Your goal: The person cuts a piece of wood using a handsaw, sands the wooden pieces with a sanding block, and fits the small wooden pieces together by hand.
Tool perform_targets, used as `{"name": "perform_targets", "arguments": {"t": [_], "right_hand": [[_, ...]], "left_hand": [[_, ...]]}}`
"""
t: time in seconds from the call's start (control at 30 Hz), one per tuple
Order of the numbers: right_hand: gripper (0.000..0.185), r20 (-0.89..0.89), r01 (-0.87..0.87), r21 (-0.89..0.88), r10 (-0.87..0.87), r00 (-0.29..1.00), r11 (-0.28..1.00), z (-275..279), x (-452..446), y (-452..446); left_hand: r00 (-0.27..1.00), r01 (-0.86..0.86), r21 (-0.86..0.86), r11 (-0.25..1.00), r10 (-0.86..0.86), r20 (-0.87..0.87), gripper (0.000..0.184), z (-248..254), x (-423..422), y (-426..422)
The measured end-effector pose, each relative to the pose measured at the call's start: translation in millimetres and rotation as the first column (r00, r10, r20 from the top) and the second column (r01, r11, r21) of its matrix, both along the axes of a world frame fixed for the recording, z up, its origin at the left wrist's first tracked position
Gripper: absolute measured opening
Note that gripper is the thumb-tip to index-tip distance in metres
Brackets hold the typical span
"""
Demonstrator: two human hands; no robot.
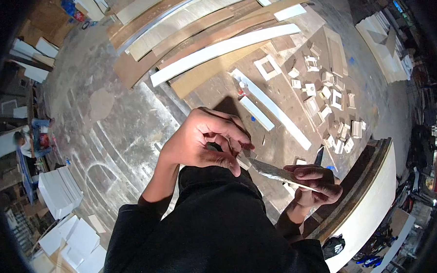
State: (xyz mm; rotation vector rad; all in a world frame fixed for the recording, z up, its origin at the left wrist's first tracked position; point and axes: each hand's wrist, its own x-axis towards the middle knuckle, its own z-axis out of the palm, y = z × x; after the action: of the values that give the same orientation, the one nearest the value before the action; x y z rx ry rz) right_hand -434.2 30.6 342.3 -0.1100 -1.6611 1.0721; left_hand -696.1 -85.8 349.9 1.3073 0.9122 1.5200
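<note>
My right hand grips the right end of a thin flat strip, its fingers over the top and its pale edge towards me. The upper face of this strip looks grey and shiny. Its other end reaches across to my left hand, whose fingers are curled with the thumb below. Something small and partly see-through shows at these left fingertips, against the strip's end; I cannot make out what it is. Both hands are raised over the floor in front of my dark shirt.
Long boards lie side by side ahead. Small wooden frames and blocks are scattered to the right, near two white strips. A pale-topped bench stands close on my right. White panels are stacked left; a person sits beyond.
</note>
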Motion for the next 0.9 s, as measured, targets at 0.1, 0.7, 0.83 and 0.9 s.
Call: {"name": "perform_targets", "arguments": {"t": [0.1,0.7,0.83,0.9], "right_hand": [[0.026,0.054,0.004,0.095,-0.009,0.999,0.995,13,5,0],[0.029,0.078,0.201,0.146,-0.214,0.974,0.969,11,42,-9],[0.038,-0.001,0.157,0.124,-0.158,0.987,0.98,20,30,-6],[0.023,0.01,0.113,0.144,-0.116,0.993,0.983,18,35,-2]], "left_hand": [[1.0,-0.001,-0.021,1.0,0.001,0.008,0.045,-1,6,0],[0.997,-0.018,0.024,1.0,0.02,-0.078,0.052,3,23,-1],[0.994,-0.042,0.034,0.999,0.046,-0.101,0.056,3,27,0],[0.995,-0.049,0.016,0.999,0.051,-0.081,0.055,3,29,0]]}}
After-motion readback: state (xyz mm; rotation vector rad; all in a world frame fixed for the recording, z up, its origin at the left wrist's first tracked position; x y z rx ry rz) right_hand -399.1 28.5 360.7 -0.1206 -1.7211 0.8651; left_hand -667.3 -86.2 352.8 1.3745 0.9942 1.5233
